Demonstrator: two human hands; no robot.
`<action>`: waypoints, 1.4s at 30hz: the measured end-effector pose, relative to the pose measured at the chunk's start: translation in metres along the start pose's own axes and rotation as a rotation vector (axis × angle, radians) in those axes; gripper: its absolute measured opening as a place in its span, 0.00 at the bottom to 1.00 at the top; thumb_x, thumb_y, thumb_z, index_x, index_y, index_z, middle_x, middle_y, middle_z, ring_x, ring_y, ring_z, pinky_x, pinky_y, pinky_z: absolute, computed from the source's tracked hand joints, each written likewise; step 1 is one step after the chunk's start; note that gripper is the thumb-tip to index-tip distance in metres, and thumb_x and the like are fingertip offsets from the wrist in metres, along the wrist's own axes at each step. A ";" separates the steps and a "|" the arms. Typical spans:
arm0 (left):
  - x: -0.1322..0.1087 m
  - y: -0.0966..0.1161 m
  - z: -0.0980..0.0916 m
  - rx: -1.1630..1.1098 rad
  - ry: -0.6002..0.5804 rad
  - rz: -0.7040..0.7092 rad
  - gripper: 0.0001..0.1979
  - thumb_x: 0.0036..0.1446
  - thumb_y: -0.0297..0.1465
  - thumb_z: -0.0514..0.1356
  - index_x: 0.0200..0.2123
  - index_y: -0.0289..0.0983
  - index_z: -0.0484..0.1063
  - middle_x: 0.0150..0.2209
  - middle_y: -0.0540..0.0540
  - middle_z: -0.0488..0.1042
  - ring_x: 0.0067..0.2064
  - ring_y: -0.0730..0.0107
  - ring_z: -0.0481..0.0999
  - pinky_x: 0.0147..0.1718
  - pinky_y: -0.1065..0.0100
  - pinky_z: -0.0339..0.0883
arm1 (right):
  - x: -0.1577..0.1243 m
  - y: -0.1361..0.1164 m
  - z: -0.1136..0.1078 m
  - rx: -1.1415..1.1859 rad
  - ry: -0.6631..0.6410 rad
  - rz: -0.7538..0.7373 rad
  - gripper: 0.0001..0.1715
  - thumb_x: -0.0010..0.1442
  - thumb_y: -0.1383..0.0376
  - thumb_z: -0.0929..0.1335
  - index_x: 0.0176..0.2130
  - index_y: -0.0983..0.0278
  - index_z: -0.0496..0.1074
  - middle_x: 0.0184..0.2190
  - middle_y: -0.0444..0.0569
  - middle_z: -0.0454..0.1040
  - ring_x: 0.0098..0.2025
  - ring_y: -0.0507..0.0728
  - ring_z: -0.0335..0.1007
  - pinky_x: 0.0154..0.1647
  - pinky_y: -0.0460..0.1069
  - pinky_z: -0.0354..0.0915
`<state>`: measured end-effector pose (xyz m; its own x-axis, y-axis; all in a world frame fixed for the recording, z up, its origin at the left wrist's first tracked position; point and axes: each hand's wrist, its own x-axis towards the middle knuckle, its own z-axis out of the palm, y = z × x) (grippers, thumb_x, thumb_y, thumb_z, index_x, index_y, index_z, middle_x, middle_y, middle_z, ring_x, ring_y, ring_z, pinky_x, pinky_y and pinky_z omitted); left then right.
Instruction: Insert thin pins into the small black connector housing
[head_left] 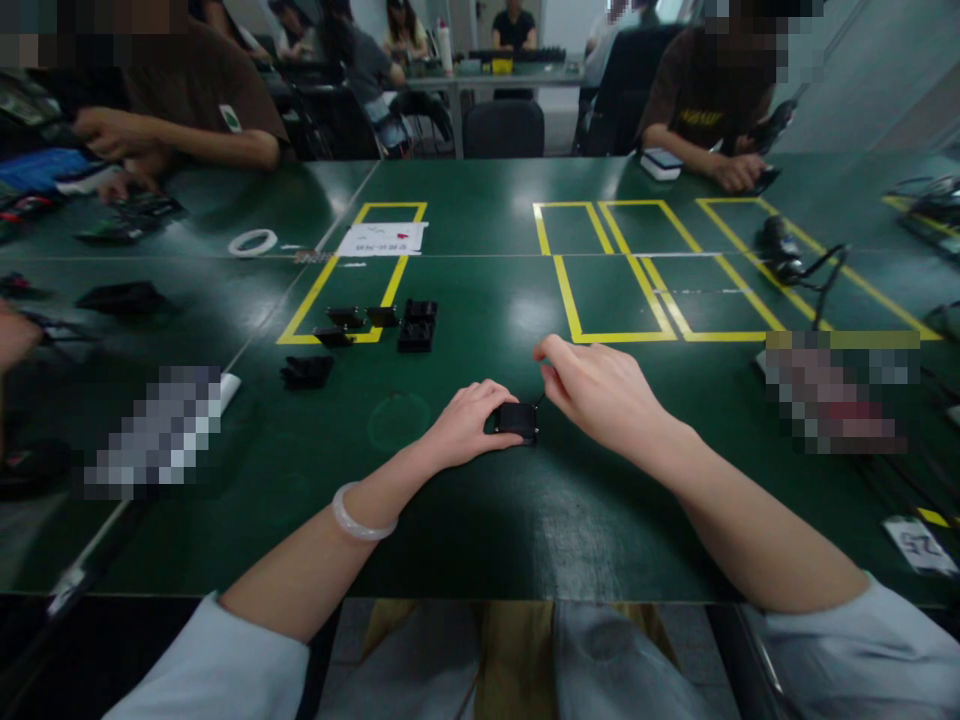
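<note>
A small black box-shaped part (517, 422) rests on the green table near its front edge. My left hand (480, 425) grips it from the left, thumb along the near side and fingers over the far side. Just right of the part, my right hand (592, 385) is closed in a pinch. A thin dark piece, perhaps a tool tip or a wire, runs from its fingers toward the part's right corner; the rest is hidden by the hand. Farther left stand several black flat parts (382, 316), and a pair of black blocks (418, 325) sits beside them.
Yellow tape outlines (622, 338) mark the table. A white paper (384, 239) and a tape roll (252, 243) lie at the back left. A black cabled device (780, 250) lies right. Blurred-out slabs flank both arms. People sit across the table.
</note>
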<state>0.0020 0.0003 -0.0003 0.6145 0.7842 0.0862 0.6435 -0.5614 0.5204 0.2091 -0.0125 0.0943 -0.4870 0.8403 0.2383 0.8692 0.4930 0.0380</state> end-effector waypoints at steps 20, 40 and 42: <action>0.000 -0.002 0.002 -0.009 0.006 -0.008 0.21 0.56 0.46 0.63 0.48 0.41 0.68 0.47 0.44 0.70 0.48 0.55 0.69 0.48 0.57 0.61 | -0.001 0.001 0.000 0.037 0.010 -0.013 0.15 0.68 0.63 0.55 0.45 0.64 0.66 0.30 0.47 0.77 0.30 0.54 0.72 0.30 0.48 0.50; 0.000 -0.002 0.001 0.000 0.005 -0.003 0.21 0.56 0.46 0.63 0.48 0.41 0.68 0.47 0.44 0.70 0.49 0.56 0.69 0.48 0.58 0.61 | 0.000 0.001 0.002 -0.006 -0.005 0.005 0.18 0.69 0.62 0.53 0.42 0.64 0.67 0.28 0.48 0.77 0.28 0.54 0.71 0.29 0.49 0.48; 0.000 -0.002 0.001 -0.004 0.004 -0.005 0.21 0.56 0.46 0.63 0.48 0.41 0.68 0.47 0.44 0.70 0.49 0.56 0.69 0.48 0.58 0.61 | 0.000 0.000 0.001 0.004 0.000 0.012 0.16 0.67 0.65 0.54 0.45 0.64 0.67 0.29 0.47 0.78 0.28 0.54 0.72 0.29 0.48 0.49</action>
<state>0.0015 0.0012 -0.0020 0.6098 0.7878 0.0870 0.6445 -0.5568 0.5241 0.2091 -0.0122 0.0932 -0.4761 0.8465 0.2383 0.8748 0.4834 0.0307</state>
